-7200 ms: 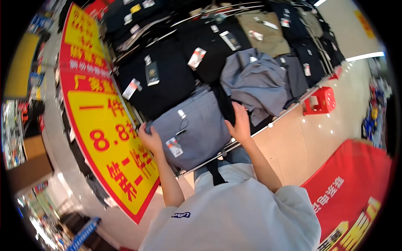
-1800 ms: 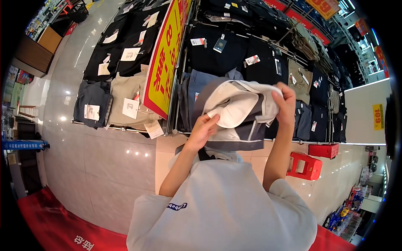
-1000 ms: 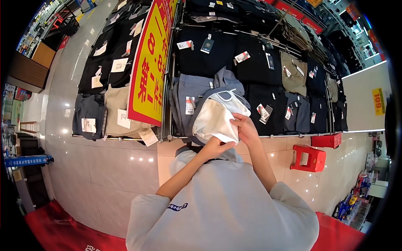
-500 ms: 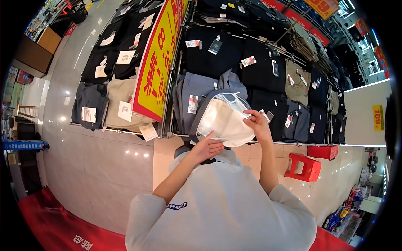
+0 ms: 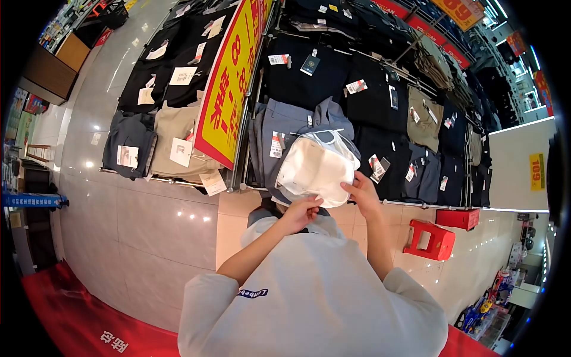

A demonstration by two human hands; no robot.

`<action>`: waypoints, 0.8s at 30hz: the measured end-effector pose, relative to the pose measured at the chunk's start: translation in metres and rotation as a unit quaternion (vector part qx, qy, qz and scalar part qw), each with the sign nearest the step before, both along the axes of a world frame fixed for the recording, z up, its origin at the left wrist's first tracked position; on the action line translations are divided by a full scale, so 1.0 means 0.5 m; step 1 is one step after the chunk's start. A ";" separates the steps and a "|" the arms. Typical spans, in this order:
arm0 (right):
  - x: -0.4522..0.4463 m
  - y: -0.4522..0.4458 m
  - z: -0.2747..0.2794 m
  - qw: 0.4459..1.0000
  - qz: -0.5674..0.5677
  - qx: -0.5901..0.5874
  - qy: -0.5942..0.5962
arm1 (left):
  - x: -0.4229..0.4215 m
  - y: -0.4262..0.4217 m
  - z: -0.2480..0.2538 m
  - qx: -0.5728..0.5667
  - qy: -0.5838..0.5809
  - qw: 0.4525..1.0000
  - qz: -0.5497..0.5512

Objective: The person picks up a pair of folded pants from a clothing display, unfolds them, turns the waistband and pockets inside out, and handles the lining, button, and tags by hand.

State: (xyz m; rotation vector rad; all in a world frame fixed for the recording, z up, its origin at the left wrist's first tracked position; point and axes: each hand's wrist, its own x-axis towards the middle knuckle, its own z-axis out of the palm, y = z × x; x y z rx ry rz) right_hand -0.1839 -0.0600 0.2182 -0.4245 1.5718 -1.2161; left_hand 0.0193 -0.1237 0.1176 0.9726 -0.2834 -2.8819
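Note:
A piece of white cloth [image 5: 315, 166], with a small grey part and thin light edging at its top, lies over folded blue-grey trousers [image 5: 285, 116] at the front of the display. It looks like a lining, but I cannot tell for sure. My left hand [image 5: 300, 215] pinches its bottom edge, thumb against fingers. At the lower right corner, my right hand [image 5: 361, 193] grips the cloth between thumb and fingers. A tag [image 5: 277, 144] with a red band is on the trousers just left of the cloth.
Stacks of folded dark trousers [image 5: 377, 125] with tags fill the rack. A yellow and red sign [image 5: 229, 83] stands upright on the left, dividing it from beige trousers [image 5: 175, 134]. A red stool [image 5: 429, 240] sits on the floor to the right.
My left hand has gone from flat, extended fingers to a pinch on the bottom edge. My right hand has slid down the cloth's right side, and the cloth now lies flatter.

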 end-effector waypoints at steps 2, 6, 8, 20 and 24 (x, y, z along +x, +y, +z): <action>0.011 0.016 -0.035 0.999 -0.029 0.004 -0.024 | 0.000 -0.002 0.010 0.009 0.006 1.000 0.015; 0.023 0.025 -0.064 0.997 -0.067 0.008 -0.048 | 0.001 -0.009 0.009 0.031 0.012 0.999 0.018; 0.030 0.019 -0.053 0.996 -0.073 -0.012 -0.056 | 0.002 -0.011 0.018 0.037 0.031 0.999 0.023; 0.038 -0.003 -0.026 0.995 -0.086 -0.047 0.010 | -0.013 -0.019 0.027 -0.019 0.020 0.999 0.037; 0.028 -0.004 -0.024 0.993 -0.096 -0.029 0.057 | -0.011 -0.024 0.039 -0.059 -0.034 0.997 0.036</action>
